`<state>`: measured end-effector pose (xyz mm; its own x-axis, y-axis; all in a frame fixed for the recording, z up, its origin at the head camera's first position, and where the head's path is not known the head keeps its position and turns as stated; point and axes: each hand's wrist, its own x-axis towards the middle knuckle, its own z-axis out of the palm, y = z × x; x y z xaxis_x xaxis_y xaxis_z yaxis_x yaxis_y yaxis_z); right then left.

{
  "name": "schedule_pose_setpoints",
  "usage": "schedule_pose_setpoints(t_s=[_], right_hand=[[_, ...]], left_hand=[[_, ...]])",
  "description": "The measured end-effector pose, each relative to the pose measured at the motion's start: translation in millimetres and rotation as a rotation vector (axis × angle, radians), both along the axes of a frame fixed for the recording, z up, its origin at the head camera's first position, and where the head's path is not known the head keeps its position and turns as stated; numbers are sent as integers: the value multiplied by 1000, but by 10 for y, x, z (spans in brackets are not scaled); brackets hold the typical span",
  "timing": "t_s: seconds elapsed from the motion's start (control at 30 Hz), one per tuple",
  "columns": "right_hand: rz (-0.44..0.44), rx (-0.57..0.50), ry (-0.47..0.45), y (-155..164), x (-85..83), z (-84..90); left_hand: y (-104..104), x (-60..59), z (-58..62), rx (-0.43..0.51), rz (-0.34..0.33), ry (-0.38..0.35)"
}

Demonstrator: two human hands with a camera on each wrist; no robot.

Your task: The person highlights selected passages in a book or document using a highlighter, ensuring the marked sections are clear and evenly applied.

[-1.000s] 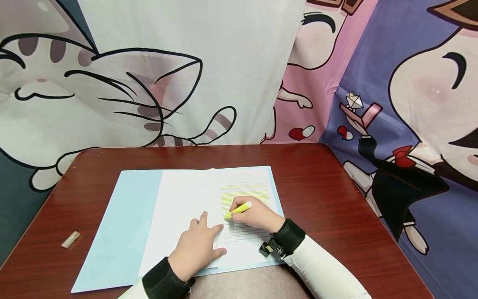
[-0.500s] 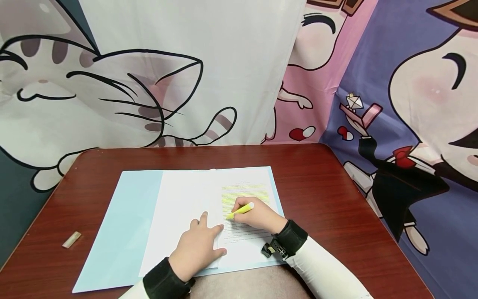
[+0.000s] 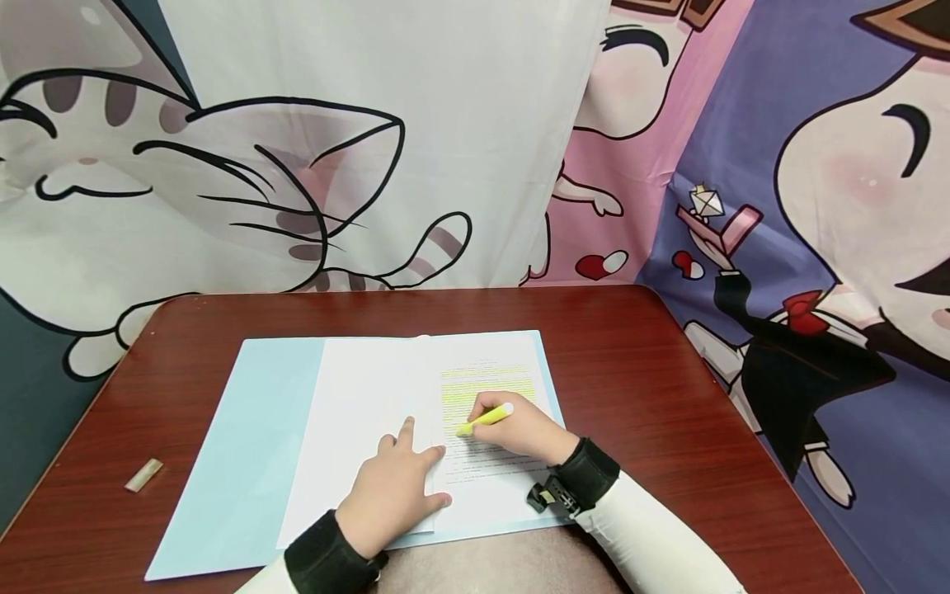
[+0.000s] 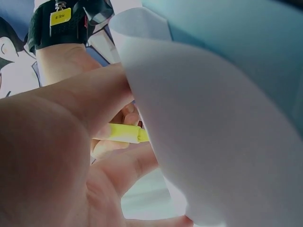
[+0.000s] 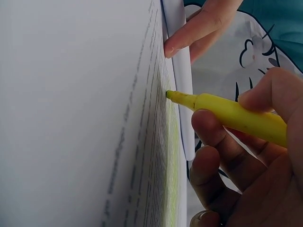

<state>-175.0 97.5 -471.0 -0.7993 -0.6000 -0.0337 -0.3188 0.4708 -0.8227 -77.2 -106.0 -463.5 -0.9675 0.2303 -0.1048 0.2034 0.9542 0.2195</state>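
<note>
One yellow highlighter [image 3: 490,417] is pinched, in the head view, by the right hand [image 3: 523,429] over a printed page [image 3: 482,499]; the left hand [image 3: 393,491] is laid, fingers spread, on the white sheet [image 3: 349,396] alongside. In the left wrist view, the highlighter is partly hidden. In the right wrist view, its tip [image 5: 169,94] is set by yellow-marked lines [image 5: 172,189].

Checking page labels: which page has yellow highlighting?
The printed page under the right hand; the facing page, left of it, shows no print.
</note>
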Motion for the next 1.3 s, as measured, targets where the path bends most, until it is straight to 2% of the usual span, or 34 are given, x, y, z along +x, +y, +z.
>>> schedule_pose_setpoints(t_s=[0.33, 1.3], right_hand=[[19, -30, -13, 63, -3, 2], [-16, -35, -33, 217, 1, -24]], left_hand=[[-6, 0, 2, 18, 8, -14], [-1, 8, 23, 20, 9, -12]])
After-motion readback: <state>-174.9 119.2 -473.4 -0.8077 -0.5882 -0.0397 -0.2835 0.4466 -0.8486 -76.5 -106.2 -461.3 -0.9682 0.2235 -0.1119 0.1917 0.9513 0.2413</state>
